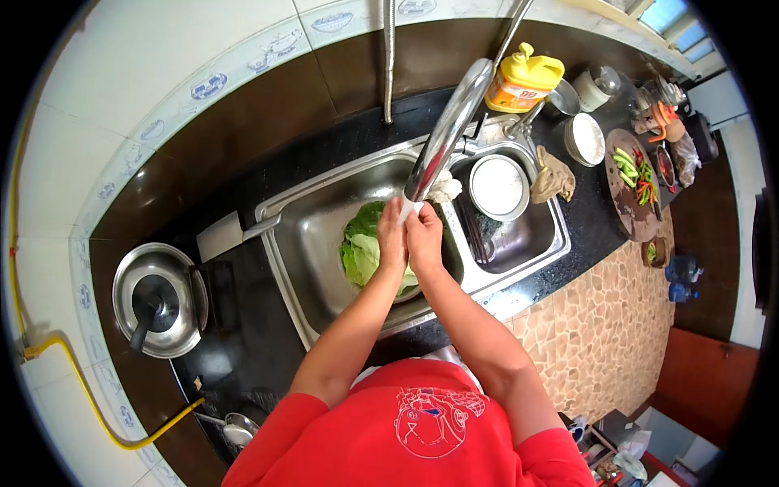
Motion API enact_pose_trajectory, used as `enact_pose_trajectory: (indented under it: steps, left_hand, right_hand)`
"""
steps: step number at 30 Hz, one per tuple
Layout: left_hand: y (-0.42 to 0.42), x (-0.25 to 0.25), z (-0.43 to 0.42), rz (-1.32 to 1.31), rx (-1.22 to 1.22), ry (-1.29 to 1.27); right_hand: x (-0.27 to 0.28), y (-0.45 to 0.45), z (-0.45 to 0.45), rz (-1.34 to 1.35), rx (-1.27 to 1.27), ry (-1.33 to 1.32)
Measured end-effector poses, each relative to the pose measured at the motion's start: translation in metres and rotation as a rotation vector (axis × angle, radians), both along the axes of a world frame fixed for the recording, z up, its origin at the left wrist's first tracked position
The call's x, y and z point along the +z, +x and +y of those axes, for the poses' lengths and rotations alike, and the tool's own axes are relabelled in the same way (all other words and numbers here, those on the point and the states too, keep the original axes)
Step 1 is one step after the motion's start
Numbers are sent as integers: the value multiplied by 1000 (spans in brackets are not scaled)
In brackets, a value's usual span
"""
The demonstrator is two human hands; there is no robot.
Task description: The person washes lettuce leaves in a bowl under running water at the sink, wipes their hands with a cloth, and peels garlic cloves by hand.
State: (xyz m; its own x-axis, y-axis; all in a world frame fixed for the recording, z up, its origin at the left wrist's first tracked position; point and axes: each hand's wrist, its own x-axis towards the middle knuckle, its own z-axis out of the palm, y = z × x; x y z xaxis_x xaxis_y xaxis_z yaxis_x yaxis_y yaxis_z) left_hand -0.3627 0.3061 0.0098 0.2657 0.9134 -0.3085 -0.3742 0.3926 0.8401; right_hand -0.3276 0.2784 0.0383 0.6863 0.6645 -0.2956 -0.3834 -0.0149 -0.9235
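Note:
My left hand (393, 237) and my right hand (424, 235) are side by side under the mouth of the chrome faucet (450, 134), over the left sink basin (312, 235). White water runs down between them. Their fingers are curled in and pressed together, and whatever they may hold is hidden. Below my wrists, green cabbage leaves (363, 247) lie in the basin, partly covered by my forearms. A crumpled white cloth (444, 187) sits by the divider, just right of the faucet.
The right basin holds a white bowl (497, 188). A tan cloth (553, 176) hangs at its rim. A cleaver (221, 237) lies left of the sink near a steel pot (130, 280). Rightward stand a yellow jug (523, 81), stacked bowls (586, 140) and a board (626, 203) with cut peppers.

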Motion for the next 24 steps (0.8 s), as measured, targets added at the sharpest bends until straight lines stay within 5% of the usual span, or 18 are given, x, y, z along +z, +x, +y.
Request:
enact_pose_trajectory:
  steps: [4,7,9,14,16,18,20,21,23,24]
  left_hand:
    - [-18,-9,27,-151,-66,-238]
    - [-31,-14,27,-16,-122,-215]
    - [-43,-42,22,163,-209,237]
    - [-81,-34,28,399,-531,106]
    - [-93,-36,24,472,-528,22]
    - [-105,-50,17,476,-454,-12]
    - [-117,-68,7,417,-239,-155]
    - [-119,-62,4,425,-257,-152]
    - [-123,-38,0,148,-206,-209]
    - [-126,-34,1,161,-217,-206]
  right_hand:
    - [17,-14,0,69,110,-33]
    - [7,-10,0,68,118,-33]
    - [-1,0,-4,350,124,31]
    - [-35,27,-17,482,334,73]
    - [-65,40,-29,82,298,-262]
    - [-129,50,-53,-414,617,-644]
    - [-126,41,-64,-700,902,-818]
    - [-131,35,-69,-686,887,-820]
    - [-149,23,-76,-1268,946,-908]
    - [-155,25,-73,-1252,938,-905]
